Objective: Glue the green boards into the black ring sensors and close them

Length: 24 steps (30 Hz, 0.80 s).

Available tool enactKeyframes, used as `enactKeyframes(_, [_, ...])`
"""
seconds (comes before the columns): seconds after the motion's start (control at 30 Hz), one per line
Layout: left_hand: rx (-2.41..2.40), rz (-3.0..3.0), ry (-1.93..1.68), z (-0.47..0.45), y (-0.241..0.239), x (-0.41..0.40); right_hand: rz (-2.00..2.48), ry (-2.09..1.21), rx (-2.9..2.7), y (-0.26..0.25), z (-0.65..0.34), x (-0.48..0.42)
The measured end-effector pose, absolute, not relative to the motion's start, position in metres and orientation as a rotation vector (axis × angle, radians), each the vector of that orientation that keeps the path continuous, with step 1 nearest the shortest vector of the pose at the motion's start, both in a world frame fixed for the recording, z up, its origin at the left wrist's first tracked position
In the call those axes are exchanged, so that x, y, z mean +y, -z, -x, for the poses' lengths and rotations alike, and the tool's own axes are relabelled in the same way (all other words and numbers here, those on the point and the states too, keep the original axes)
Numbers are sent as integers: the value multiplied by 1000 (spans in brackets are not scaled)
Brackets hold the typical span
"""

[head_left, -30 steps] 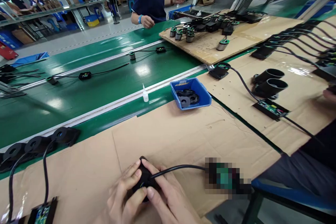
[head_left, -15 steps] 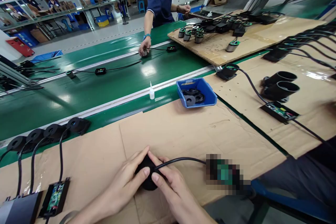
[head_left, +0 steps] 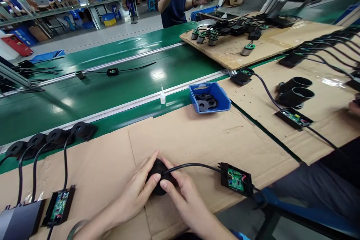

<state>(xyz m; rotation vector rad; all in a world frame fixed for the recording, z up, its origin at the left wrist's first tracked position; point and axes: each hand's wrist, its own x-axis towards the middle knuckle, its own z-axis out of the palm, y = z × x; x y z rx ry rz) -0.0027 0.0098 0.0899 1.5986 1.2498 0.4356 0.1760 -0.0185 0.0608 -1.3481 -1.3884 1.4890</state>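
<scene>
Both hands close around a round black plastic housing (head_left: pixel 159 168) on the cardboard in front of me. My left hand (head_left: pixel 140 183) grips its left side, thumb on top. My right hand (head_left: pixel 182 191) holds the right side, with its thumb pressed beside the cable's entry. The fingers cover much of the housing. A black cable (head_left: pixel 194 165) runs from it to the right, into an open black case with a green circuit board (head_left: pixel 235 178) near the cardboard's edge.
A blue bin (head_left: pixel 210 98) with black rings stands ahead, beside a small white bottle (head_left: pixel 162 96). Finished-looking housings (head_left: pixel 57 137) and another circuit-board case (head_left: pixel 59 205) lie left. Black tubes (head_left: pixel 298 95) are right. A co-worker (head_left: pixel 174 0) stands across the green belt (head_left: pixel 132 86).
My hands stay on the housing, almost unmoved. Across the belt, the co-worker has raised an arm, lifting a small cabled part off the belt. The view has shifted slightly.
</scene>
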Motion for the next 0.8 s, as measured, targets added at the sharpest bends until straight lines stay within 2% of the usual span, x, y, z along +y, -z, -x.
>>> enactKeyframes(0.63, [1139, -1459, -575, -8, -94, 18, 1229, -1563, -1148, -43, -174, -13])
enactKeyframes(0.8, [1001, -1139, -655, -5, -94, 22, 1138, -1692, -1028, -56, -173, -6])
